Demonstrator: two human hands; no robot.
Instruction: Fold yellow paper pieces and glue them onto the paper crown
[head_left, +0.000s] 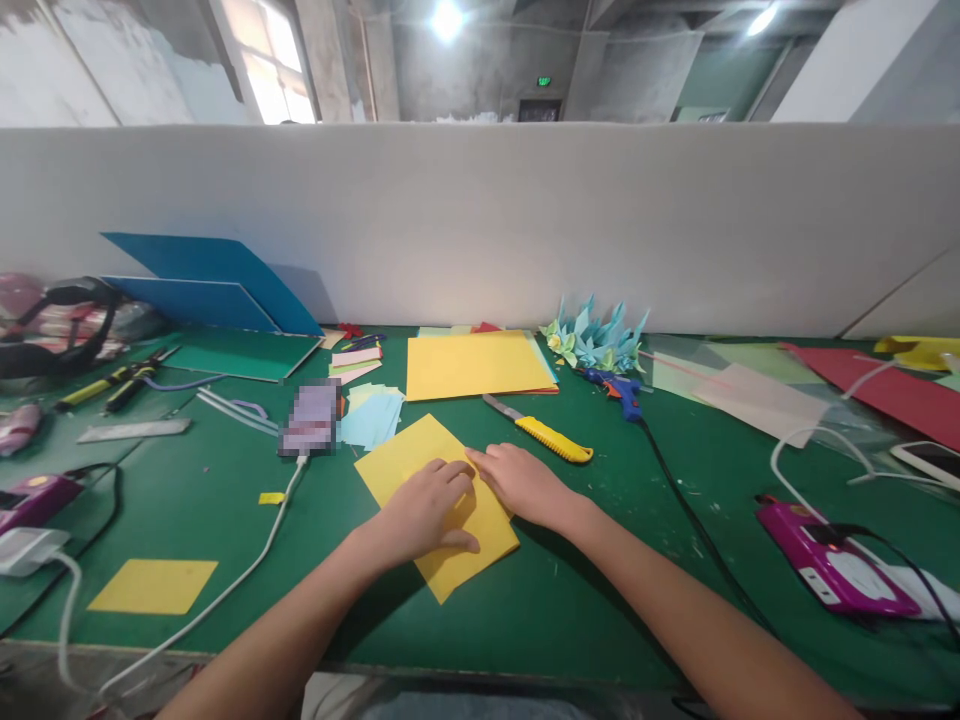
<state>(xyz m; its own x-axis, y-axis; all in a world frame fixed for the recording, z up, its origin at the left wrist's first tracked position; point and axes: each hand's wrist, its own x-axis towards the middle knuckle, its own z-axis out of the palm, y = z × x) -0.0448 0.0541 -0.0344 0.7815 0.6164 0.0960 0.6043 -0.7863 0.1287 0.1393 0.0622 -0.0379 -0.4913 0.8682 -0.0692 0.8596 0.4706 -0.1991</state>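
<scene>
A folded yellow paper sheet lies on the green table in front of me. My left hand rests on its middle, fingers curled down and pressing the paper. My right hand lies flat on the sheet's right edge, fingers stretched out toward the left. Both hands touch the paper and nearly meet. A yellow utility knife lies just beyond my right hand.
A stack of yellow sheets, pale blue paper squares, blue-green origami pieces, a blue glue gun, a phone on a white cable, a small yellow sheet, pink devices, blue boards, a white partition behind.
</scene>
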